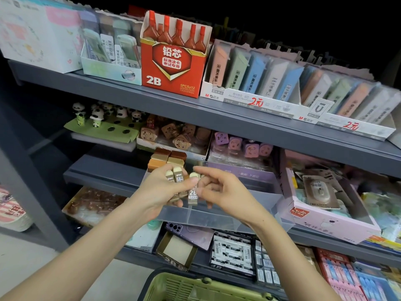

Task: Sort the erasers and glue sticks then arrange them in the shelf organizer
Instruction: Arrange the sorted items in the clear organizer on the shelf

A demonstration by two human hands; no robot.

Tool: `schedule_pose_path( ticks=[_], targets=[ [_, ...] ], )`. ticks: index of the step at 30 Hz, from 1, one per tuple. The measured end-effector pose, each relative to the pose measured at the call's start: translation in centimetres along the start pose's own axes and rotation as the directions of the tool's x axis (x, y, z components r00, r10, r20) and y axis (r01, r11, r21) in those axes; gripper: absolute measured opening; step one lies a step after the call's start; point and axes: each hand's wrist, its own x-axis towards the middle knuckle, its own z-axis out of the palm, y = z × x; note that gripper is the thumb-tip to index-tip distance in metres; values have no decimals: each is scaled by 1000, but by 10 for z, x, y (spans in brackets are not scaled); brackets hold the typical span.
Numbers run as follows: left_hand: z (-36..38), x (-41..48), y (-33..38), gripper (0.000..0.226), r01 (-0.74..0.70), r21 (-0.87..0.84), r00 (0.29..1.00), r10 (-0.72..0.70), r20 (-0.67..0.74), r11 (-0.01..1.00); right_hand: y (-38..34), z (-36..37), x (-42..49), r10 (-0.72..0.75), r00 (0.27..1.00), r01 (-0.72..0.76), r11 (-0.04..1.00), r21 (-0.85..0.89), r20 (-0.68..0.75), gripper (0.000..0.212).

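Above the clear plastic shelf organizer (217,218), whose back corner holds stacked brown and tan block erasers (167,158), the left hand (156,187) has its grip clamped on several cream, paper-sleeved erasers (179,175) standing upright, long axes vertical, while the right hand (225,192) touches one with curled fingers, its grip impossible to tell.
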Motion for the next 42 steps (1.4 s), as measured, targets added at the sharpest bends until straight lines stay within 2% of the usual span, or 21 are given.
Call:
schedule_pose_path(
  ticks=[4,6,9,11,13,15,18,25,30,35,37,39,40,42],
  targets=[
    [4,-1,-1,25,-27,33,999,26,19,999,-2,-1,-1,47,998,-48,997,-52,-29,37],
    [5,-2,0,26,-12,2,999,12,43,1000,0,-3,0,76,994,-76,997,2,-82,25],
    [3,-1,3,17,42,-109,997,-34,71,993,4,-17,5,77,954,-34,988,151,-289,11],
    [-1,0,7,10,92,-189,995,-83,57,978,8,-32,11,14,874,10,999,46,-487,13],
    [-5,1,10,9,127,-237,992,-121,38,963,14,-42,20,-110,799,-30,975,-222,-591,15],
    [-7,2,11,12,130,-242,991,-128,25,962,20,-42,31,-189,812,-82,900,-429,-552,13],
    [-6,4,10,10,115,-205,993,-119,-9,972,32,-32,48,-154,884,-149,803,-576,-442,18],
    [-8,7,3,7,53,-158,998,-59,-31,986,40,-22,59,-2,960,-168,794,-584,-280,28],
    [-7,9,0,17,42,-130,998,-48,-47,991,43,-21,59,35,971,-179,761,-623,-237,38],
    [-5,9,-2,18,37,-83,999,-39,-34,996,44,-21,57,67,974,-183,801,-570,-218,42],
    [-5,10,-4,20,31,-45,998,-34,-47,998,42,-21,54,41,974,-172,776,-606,-223,40],
    [-4,10,-5,21,19,5,998,-18,-59,1000,38,-20,48,-64,954,-149,748,-646,-294,32],
    [-4,10,-5,21,7,31,998,-5,-59,999,34,-18,43,-115,937,-121,779,-615,-331,26],
    [-3,9,-5,20,-28,80,999,31,-42,996,25,-12,32,-150,929,-18,895,-446,-338,21]
  ],
)
